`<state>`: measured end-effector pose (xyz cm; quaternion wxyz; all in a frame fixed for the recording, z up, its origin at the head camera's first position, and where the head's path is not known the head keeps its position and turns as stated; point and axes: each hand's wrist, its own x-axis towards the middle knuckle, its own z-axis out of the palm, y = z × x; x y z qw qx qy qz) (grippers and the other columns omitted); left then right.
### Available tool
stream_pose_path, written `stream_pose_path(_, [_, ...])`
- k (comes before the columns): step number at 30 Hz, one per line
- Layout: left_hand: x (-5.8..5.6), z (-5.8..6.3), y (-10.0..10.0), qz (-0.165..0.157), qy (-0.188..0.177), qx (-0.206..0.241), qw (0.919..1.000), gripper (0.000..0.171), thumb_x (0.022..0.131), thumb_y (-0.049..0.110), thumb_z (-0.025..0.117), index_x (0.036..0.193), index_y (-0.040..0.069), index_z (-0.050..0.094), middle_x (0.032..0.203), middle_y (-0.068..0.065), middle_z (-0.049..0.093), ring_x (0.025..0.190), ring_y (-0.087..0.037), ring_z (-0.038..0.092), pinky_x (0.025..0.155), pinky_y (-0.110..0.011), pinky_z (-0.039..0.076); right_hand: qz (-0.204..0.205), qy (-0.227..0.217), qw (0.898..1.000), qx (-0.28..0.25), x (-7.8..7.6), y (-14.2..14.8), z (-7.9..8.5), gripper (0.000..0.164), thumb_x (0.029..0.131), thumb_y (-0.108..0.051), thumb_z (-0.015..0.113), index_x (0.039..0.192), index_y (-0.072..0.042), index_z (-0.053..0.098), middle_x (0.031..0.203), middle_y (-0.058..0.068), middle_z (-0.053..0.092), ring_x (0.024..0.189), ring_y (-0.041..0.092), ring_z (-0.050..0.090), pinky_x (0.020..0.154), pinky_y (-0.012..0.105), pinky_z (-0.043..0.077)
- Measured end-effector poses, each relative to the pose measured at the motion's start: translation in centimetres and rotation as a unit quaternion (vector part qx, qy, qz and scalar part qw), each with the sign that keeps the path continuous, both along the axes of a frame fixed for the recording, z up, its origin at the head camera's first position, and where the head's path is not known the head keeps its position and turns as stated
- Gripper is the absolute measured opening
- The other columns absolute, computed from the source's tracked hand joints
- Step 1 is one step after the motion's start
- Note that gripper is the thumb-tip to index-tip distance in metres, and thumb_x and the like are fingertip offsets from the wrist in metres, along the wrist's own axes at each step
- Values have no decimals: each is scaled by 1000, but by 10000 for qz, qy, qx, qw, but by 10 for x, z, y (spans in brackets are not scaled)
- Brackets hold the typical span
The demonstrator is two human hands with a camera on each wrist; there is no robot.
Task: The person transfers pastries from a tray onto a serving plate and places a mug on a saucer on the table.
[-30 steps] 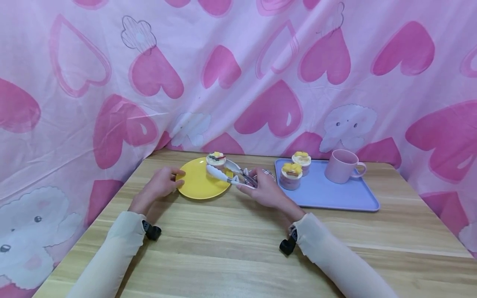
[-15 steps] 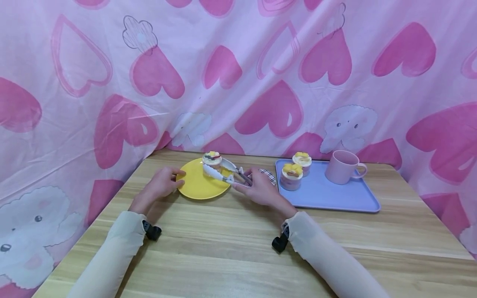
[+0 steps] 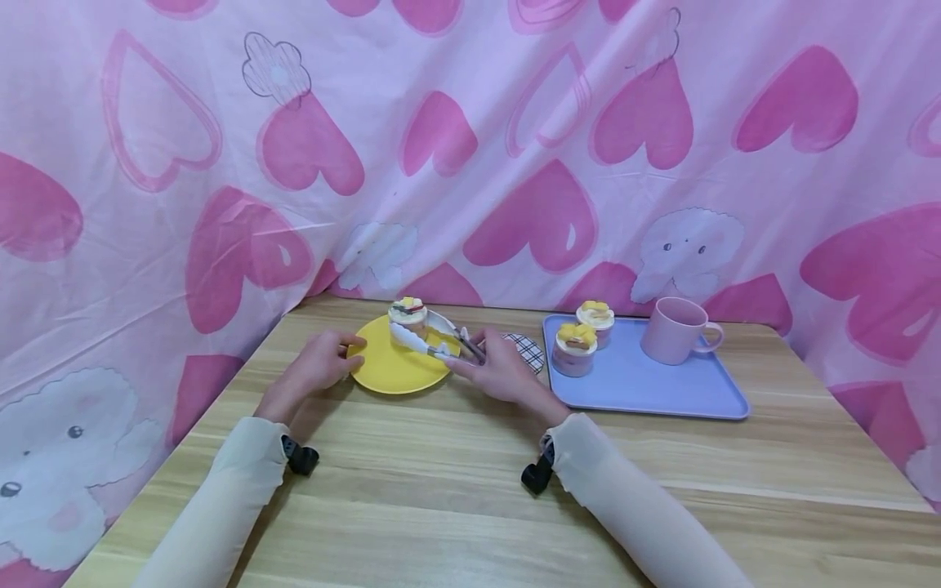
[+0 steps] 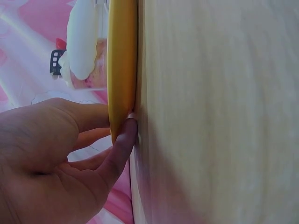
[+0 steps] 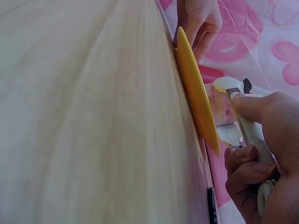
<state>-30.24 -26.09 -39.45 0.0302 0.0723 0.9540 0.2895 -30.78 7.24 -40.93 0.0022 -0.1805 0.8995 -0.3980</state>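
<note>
My left hand pinches the near-left rim of a round yellow plate; in the left wrist view its fingers lie on both faces of the rim. My right hand grips a pair of tongs with white scoop-like heads. Between the heads is a small clear dessert cup with cream, yellow pieces and a dark and red topping. It stands upright at the back of the plate in the head view. In the right wrist view, the thumb and curled fingers wrap the tongs' handle.
Right of the plate lies a round checked coaster, partly behind my right hand. A lavender tray bears two more dessert cups and a pink mug. A pink heart-print cloth hangs behind the wooden table.
My right hand has moved left with the tongs, and the dessert cup has shifted left over the plate. More of the coaster shows. My left hand stays at the rim.
</note>
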Motion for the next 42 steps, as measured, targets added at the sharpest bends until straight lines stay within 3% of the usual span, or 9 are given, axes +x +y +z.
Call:
stream_pose_path(16, [-2, 0, -1, 39, -78, 52, 9999, 43, 106, 11, 66, 145, -5, 64, 151, -31, 60, 127, -41, 65, 109, -53, 59, 58, 201, 9998, -51, -2, -19, -7, 61, 94, -53, 81, 127, -8, 57, 95, 7, 64, 84, 21, 57, 68, 32, 46])
stream_pose_path(25, [0, 0, -1, 10, -44, 61, 10000, 42, 105, 10, 66, 145, -6, 64, 150, -31, 61, 128, -41, 65, 108, -53, 59, -62, 28, 9999, 86, 1, -21, -6, 65, 93, -54, 82, 131, -9, 55, 95, 7, 63, 85, 21, 57, 69, 31, 46])
stream_pose_path(33, [-1, 0, 0, 75, -171, 114, 9998, 43, 106, 11, 66, 146, -5, 64, 152, -31, 60, 130, -42, 64, 110, -53, 58, -60, -38, 9997, -227, 3, -18, -4, 69, 93, -52, 83, 134, -5, 55, 97, 6, 63, 86, 20, 58, 72, 31, 49])
stream_pose_path(42, [-2, -3, -2, 33, -35, -7, 10000, 43, 105, 12, 66, 144, -4, 65, 149, -31, 62, 130, -42, 66, 107, -53, 60, -422, 63, 9983, -386, 1, -14, -3, 73, 86, -56, 88, 133, -13, 52, 92, 4, 61, 84, 19, 57, 71, 31, 47])
